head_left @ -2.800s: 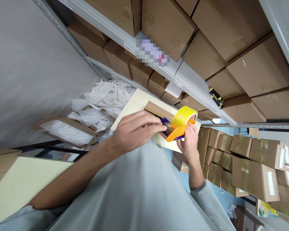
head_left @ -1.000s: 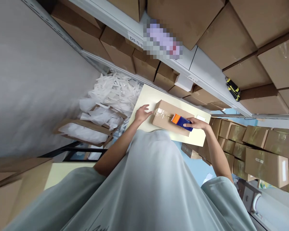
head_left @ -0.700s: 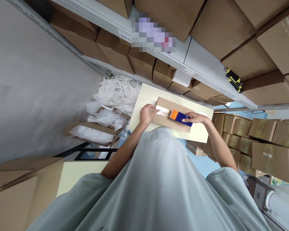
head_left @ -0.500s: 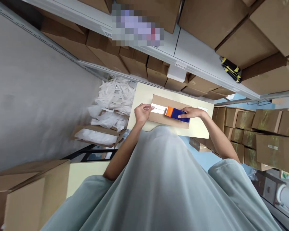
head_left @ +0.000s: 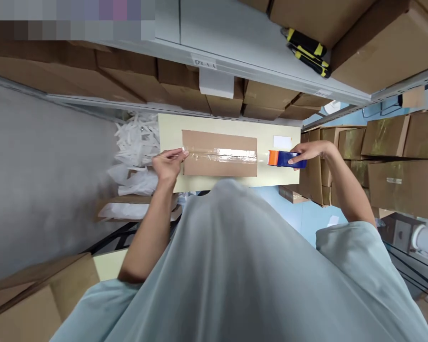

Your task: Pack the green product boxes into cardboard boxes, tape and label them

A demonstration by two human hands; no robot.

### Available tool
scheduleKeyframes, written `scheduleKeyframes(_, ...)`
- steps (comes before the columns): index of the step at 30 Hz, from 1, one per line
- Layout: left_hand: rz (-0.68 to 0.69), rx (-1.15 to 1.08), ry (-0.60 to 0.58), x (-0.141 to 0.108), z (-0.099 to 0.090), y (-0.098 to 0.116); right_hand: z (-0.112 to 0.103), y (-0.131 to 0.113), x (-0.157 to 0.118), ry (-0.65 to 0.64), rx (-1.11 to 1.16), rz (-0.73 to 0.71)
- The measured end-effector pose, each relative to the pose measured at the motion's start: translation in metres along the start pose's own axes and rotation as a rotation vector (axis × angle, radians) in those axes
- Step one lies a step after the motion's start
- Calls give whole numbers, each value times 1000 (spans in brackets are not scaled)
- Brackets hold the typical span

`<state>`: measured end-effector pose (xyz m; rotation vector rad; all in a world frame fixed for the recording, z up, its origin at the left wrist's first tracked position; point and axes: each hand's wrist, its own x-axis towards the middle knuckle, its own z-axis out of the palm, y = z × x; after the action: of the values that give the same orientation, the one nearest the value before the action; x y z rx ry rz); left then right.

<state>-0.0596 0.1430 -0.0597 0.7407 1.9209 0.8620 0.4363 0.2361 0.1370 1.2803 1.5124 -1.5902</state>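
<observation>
One left hand (head_left: 167,166) pinching tape (head_left: 235,156) at box (head_left: 219,140) edge, right hand (head_left: 308,149) gripping dispenser (head_left: 283,159) clear of box

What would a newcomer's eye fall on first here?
First, the orange-and-navy handheld tape dispenser in the right hand, beyond the right end of the brown cardboard box. Next, the shiny transparent tape along the box's middle. Higher up, black-and-yellow hand tools lie on the grey shelf.
</observation>
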Motion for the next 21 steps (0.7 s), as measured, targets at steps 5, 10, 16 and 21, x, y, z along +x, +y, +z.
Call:
scheduleKeyframes(5, -14, 16, 12, 3, 1, -3, 6, 17, 60, -49, 35, 66)
scheduleKeyframes(10, -3, 29, 13, 3, 0, -8, 24, 14, 93, 51, -73, 135)
scheduleKeyframes(16, -4, 10, -15, 1, -1, -10, 47, -7, 87, 202, -244, 183)
scheduleKeyframes(21, -72, 20, 46, -4, 3, -4, 74, -36, 89, 313, -331, 338)
